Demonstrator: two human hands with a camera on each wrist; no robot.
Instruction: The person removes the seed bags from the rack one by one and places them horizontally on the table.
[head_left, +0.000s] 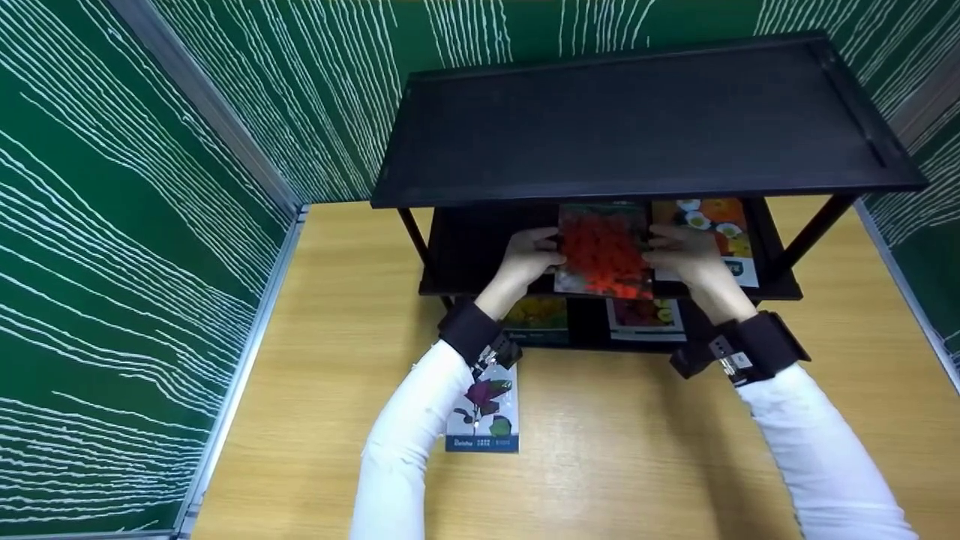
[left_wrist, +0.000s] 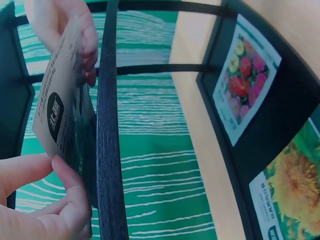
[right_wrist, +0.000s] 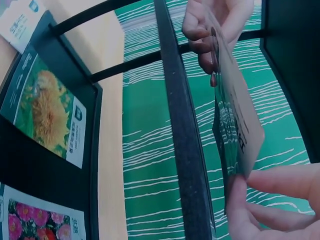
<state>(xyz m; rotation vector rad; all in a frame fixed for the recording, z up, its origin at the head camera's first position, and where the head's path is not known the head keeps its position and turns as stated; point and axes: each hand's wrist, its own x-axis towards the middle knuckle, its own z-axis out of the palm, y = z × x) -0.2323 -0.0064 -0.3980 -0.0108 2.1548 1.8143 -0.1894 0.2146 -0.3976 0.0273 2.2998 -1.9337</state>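
Between my two hands is a flat seed packet with red flowers (head_left: 604,251), at the middle shelf of a black rack (head_left: 480,247). My left hand (head_left: 529,259) pinches its left edge with thumb and fingers. On the opposite edge, my right hand (head_left: 686,255) does the same. From the left wrist view, the packet's pale printed face (left_wrist: 45,112) shows a dark oval logo, and the packet stands close to the shelf board's edge. A packet with orange and white flowers (head_left: 724,217) lies on that shelf, partly behind my right hand.
The rack's top board (head_left: 637,120) overhangs the hands. Below, the bottom shelf holds a yellow-flower packet (head_left: 536,313) and a pink-and-red-flower packet (head_left: 646,315). A packet with a dark rose (head_left: 484,409) lies on the wooden table (head_left: 600,465) by the left forearm. Green white-streaked panels (head_left: 112,262) stand around.
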